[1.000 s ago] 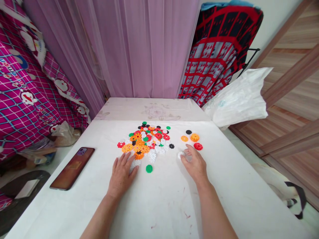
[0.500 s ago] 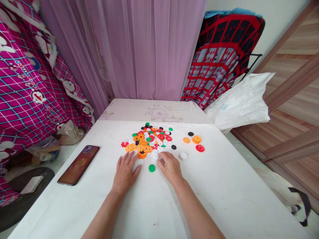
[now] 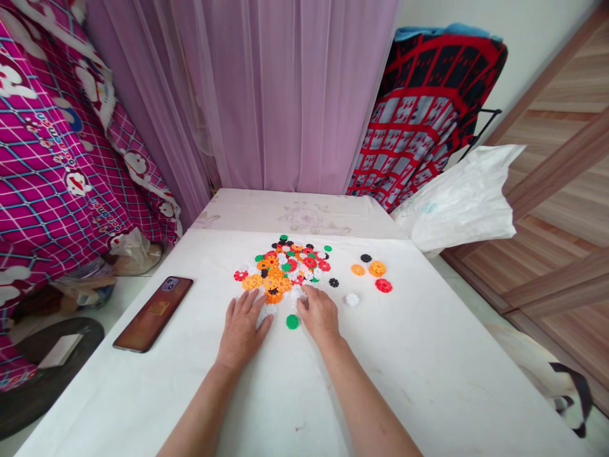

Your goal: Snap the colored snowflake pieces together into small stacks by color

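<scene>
A heap of plastic snowflake discs (image 3: pixel 276 273) in orange, red, white, green and black lies mid-table. My left hand (image 3: pixel 242 327) rests open and flat at the near left edge of the heap, its fingertips by orange and white discs. At the near right edge, my right hand (image 3: pixel 320 314) has its thumb and fingers closed at the white snowflake discs (image 3: pixel 295 295); its fingertips partly hide what they pinch. Between the hands lies a green disc (image 3: pixel 292 322), apart from the heap. A small white stack of discs (image 3: pixel 352 299) sits right of my right hand.
Right of the heap are separate orange discs (image 3: pixel 377 268), a red disc (image 3: pixel 383 285) and a black disc (image 3: pixel 366 258). A phone (image 3: pixel 153 315) lies face down on the left of the white table (image 3: pixel 457 381). A white plastic bag (image 3: pixel 461 197) stands by the right edge.
My right hand has shifted slightly left, its fingers drawn closer together at the white discs. My left hand stays nearly in place. The whole view has shifted a little.
</scene>
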The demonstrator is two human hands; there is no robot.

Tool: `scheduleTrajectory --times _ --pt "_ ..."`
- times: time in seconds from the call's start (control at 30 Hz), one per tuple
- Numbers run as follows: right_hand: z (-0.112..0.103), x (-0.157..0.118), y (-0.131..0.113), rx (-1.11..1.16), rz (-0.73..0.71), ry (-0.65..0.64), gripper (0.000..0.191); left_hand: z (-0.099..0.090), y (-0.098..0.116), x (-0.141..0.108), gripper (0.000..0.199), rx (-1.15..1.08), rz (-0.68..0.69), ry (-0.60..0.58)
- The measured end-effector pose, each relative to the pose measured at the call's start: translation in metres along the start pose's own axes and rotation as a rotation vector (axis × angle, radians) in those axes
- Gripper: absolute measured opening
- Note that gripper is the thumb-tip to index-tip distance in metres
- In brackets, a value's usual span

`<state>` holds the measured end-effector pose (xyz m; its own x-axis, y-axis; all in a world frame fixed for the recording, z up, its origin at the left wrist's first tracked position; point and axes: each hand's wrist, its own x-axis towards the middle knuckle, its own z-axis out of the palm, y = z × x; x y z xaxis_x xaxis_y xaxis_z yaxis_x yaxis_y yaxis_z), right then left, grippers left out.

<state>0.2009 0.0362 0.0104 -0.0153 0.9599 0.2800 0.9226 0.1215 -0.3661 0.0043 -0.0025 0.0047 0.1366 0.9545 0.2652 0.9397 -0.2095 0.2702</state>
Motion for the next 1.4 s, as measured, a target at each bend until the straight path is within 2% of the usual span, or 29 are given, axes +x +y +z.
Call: scheduleTrajectory --times 0.17,0.3,0.4,0.53,0.9,1.03,1.13,1.2,1.27,1.4 --pt "-0.012 -0.007 0.032 0.196 -0.035 0.195 0.03 -0.001 0.0 0.0 0.045 0.001 0.003 -0.011" --pt "-0.037 -0.008 0.077 0.253 0.104 0.372 0.034 -0.002 0.0 0.0 0.044 -0.007 0.003 -0.013" --pt "-0.05 -0.009 0.104 0.238 0.204 0.393 0.036 -0.003 0.0 0.0 0.045 0.0 -0.002 -0.029" --pt "-0.052 -0.011 0.114 0.253 0.213 0.341 0.039 -0.003 -0.001 0.001 0.046 0.009 -0.005 -0.039" --pt "-0.044 -0.012 0.113 0.125 0.129 0.267 0.035 -0.004 0.0 0.001 0.045 0.012 -0.004 -0.039" --pt "-0.048 -0.012 0.108 0.127 0.096 0.321 0.033 -0.004 0.0 0.001 0.046 0.001 -0.005 -0.032" --pt "-0.048 -0.012 0.088 0.166 0.006 0.352 0.026 -0.002 0.0 0.0 0.044 -0.006 -0.004 -0.014" --pt "-0.046 -0.012 0.067 0.204 -0.088 0.271 0.023 -0.001 0.0 0.0 0.044 -0.006 -0.004 -0.008" --pt "-0.04 -0.012 0.043 0.222 -0.144 0.126 0.02 -0.001 0.0 0.0 0.044 -0.004 -0.005 -0.005" --pt "-0.028 -0.011 0.004 0.137 -0.022 -0.061 0.008 -0.001 0.001 0.0 0.045 0.001 -0.003 -0.005"
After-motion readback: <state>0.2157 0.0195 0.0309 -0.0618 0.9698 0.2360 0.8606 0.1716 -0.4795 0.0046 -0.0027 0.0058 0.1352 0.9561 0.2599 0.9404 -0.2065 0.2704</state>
